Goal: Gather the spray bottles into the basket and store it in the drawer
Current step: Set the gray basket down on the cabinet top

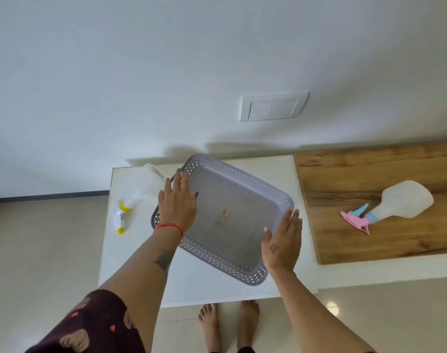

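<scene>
Both hands, fingers lying straight, are flanking the grey basket on the white counter, the left hand resting over its left rim beside the yellow-nozzled spray bottle, the right hand touching its right edge, well apart from the pink-triggered spray bottle lying on the wooden board further right.

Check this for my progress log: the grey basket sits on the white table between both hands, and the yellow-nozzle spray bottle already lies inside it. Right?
Not quite. In the head view the yellow-nozzle spray bottle lies on the white table, outside the grey basket, beside its left wall. The left hand and right hand do flank the basket.
</scene>
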Demonstrator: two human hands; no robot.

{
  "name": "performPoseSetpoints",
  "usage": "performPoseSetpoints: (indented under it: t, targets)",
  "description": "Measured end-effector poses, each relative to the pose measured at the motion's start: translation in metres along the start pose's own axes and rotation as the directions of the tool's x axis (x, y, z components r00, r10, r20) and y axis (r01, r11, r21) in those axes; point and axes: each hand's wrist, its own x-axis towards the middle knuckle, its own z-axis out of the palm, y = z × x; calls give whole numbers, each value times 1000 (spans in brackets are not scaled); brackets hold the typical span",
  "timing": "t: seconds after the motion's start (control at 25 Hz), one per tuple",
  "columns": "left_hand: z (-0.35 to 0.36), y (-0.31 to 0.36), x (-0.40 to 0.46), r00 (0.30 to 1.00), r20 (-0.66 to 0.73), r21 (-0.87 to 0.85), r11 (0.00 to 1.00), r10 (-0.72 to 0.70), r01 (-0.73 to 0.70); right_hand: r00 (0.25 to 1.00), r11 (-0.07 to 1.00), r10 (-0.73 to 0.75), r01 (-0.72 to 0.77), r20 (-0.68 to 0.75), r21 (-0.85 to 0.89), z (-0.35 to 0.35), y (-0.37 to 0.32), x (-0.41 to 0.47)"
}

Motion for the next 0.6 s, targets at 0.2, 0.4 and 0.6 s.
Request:
performPoseSetpoints:
  t: [0.2, 0.4, 0.6]
  targets:
    - [29, -27, 10, 968, -12, -58, 966, -253, 251, 978, 972, 205, -197, -51, 125, 27, 20, -1]
    - [40, -38, 15, 950, -54, -56, 951, -307, 304, 973, 968, 220, -209, -74, 136, 41, 26, 9]
    - [42, -49, 3, 947, -138, -71, 956, -291, 284, 982, 980, 157, -142, -102, 141, 31, 32, 27]
